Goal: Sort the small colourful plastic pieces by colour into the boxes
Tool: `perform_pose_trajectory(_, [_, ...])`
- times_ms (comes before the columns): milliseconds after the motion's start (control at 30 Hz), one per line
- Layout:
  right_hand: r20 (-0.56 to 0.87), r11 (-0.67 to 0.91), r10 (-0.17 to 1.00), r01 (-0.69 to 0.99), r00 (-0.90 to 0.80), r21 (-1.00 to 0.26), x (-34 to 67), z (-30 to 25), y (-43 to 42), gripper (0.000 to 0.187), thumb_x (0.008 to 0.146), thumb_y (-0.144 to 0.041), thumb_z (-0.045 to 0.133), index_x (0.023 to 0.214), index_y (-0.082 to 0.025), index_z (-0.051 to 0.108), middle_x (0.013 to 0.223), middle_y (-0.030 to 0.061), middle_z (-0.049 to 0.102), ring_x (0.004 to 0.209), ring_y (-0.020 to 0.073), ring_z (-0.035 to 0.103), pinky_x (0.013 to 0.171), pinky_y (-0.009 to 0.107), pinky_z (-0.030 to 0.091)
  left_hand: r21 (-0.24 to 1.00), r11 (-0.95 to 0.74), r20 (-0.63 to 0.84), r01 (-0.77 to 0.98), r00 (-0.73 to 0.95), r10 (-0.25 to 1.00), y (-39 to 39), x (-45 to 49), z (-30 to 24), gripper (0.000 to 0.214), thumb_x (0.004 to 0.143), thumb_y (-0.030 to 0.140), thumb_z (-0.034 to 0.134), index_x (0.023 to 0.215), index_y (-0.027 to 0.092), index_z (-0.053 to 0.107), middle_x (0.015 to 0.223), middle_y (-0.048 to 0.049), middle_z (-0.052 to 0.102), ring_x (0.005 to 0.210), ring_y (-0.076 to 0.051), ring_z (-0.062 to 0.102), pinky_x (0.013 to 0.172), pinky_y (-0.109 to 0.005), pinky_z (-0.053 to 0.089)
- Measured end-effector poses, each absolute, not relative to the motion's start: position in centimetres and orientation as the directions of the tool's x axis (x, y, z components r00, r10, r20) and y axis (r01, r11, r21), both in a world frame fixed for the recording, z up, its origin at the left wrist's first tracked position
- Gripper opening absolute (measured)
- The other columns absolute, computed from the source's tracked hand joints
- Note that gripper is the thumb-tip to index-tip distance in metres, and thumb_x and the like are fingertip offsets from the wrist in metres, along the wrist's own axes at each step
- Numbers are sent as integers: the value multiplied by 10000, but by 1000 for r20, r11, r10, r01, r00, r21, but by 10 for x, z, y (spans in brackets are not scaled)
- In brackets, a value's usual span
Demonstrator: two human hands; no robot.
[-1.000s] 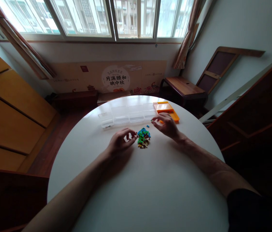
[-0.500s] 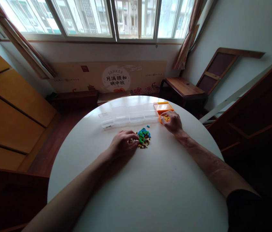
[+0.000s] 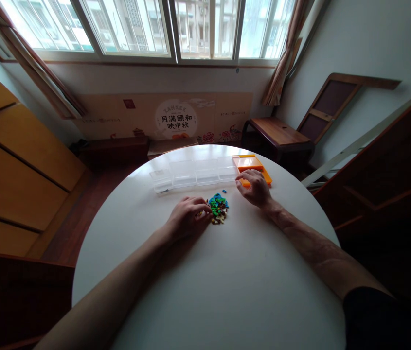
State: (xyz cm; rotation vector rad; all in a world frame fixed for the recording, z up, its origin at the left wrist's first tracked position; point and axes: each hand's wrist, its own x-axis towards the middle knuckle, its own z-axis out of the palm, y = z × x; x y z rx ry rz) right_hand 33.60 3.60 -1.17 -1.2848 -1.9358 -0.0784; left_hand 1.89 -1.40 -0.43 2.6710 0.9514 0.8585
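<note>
A small heap of tiny toy bricks [image 3: 219, 206], green, blue, brown and cream, lies on the white round table [image 3: 234, 272]. My left hand [image 3: 187, 214] rests at the heap's left edge, its curved fingers touching the nearest pieces. Some pieces show in the gap between its fingers. Just right of the heap, my right hand [image 3: 256, 189] hovers with thumb and forefinger apart and nothing visible between them. It partly covers the front of an orange open-lidded box [image 3: 266, 177]. One blue brick [image 3: 224, 191] lies apart, behind the heap.
A row of clear plastic compartments [image 3: 185, 180] with raised lids stands left of the orange box, near the table's far edge. Beyond the table are a wooden chair [image 3: 281, 131], a printed cardboard panel [image 3: 117, 109] and a window [image 3: 205, 29].
My right hand has come back from over the orange box, moving slightly left and towards me. More of the box now shows. My left hand has stayed at the heap.
</note>
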Motion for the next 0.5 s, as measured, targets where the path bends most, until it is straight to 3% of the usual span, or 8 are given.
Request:
perform_pose_trajectory(100, [640,512,744,780,-193,-360,333,-8,33,111,984,-278,642,963,-251,748,1064,66,788,1106,304,704,1132,502,491,367,-777,465,511,623,629,-14,20,-3,105,1015,314,741,966,278,826,1033,-19,825,906,-189,767,912,-369,509])
perform_pose_trajectory(200, [636,594,721,716,-273,-366,326,0,24,128,1016,-286,630,982,-263,751,1077,64,792,1089,292,714,1092,497,526,476,-745,471,468,579,665,-14,20,2,136,1019,348,745,966,256,831,987,-36,807,834,-177,737,886,-359,535])
perform_pose_trajectory(367, [643,816,563,472,-519,-334,304,7,7,91,1027,-341,726,1088,-285,764,1097,52,807,1045,266,730,1018,464,565,740,-605,440,294,470,765,-13,19,10,279,1025,452,751,978,195,848,919,-77,761,747,-158,653,595,-256,488])
perform_pose_trajectory(500, [647,877,480,340,-593,-339,291,3,1,185,1027,-367,777,1199,-300,767,1109,43,811,1037,234,753,985,412,576,803,-545,410,241,441,799,-12,20,12,305,1002,475,787,963,180,858,921,-82,762,737,-148,631,585,-243,478])
